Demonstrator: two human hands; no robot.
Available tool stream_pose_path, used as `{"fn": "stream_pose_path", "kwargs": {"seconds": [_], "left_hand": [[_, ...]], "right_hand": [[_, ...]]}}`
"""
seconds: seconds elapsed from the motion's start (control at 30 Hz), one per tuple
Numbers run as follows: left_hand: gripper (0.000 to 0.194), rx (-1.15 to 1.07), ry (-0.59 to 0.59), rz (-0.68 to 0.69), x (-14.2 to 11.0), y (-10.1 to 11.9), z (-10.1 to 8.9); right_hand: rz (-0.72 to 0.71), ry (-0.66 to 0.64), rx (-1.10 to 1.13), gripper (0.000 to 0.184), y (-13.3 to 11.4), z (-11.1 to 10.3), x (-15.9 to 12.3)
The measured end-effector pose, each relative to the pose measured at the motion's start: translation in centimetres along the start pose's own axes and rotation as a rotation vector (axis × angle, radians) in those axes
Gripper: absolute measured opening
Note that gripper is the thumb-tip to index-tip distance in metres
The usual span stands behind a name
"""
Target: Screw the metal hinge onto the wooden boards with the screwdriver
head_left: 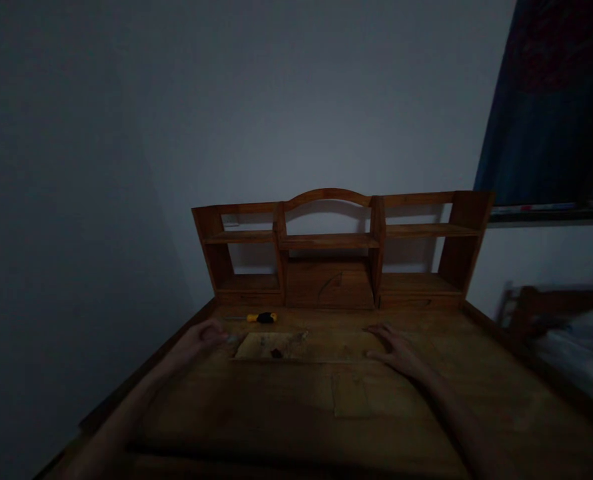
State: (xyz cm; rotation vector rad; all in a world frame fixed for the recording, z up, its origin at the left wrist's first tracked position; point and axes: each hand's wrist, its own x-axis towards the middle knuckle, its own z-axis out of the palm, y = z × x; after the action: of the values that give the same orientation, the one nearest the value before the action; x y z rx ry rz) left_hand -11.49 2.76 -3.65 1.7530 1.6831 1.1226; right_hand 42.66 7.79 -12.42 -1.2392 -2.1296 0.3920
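Observation:
My left hand (208, 335) hovers over the left side of a wooden desk (256, 393), its fingers pinched together. Something small and pale seems to be at the fingertips, too blurred to name. Just beyond it lies a screwdriver (262, 318) with a yellow and black handle, its shaft pointing left. Between my hands is a pale, worn patch (256, 345) on the desktop with a dark spot on it; I cannot tell whether it is a sheet or bare wood. At the right end of that strip, my right hand (394, 350) has its thumb and fingers apart and holds nothing.
A wooden shelf unit (329, 243) with an arched middle stands along the desk's back edge. A lighter rectangle (351, 395) marks the desktop near the front. To the right are a dark curtain (551, 133) and a wooden frame (531, 303) with pale cloth. The room is dim.

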Motion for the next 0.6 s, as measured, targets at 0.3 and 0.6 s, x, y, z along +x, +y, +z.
{"fn": "stream_pose_path", "kwargs": {"seconds": [0.3, 0.6], "left_hand": [[0.043, -0.740, -0.143, 0.179, 6.8, 10.7, 22.4], [0.041, -0.835, -0.142, 0.132, 5.4, 7.0, 29.6]], "right_hand": [[0.031, 0.341, 0.294, 0.043, -5.2, 1.4, 5.1], [0.053, 0.277, 0.568, 0.053, -5.8, 7.5, 5.9]]}}
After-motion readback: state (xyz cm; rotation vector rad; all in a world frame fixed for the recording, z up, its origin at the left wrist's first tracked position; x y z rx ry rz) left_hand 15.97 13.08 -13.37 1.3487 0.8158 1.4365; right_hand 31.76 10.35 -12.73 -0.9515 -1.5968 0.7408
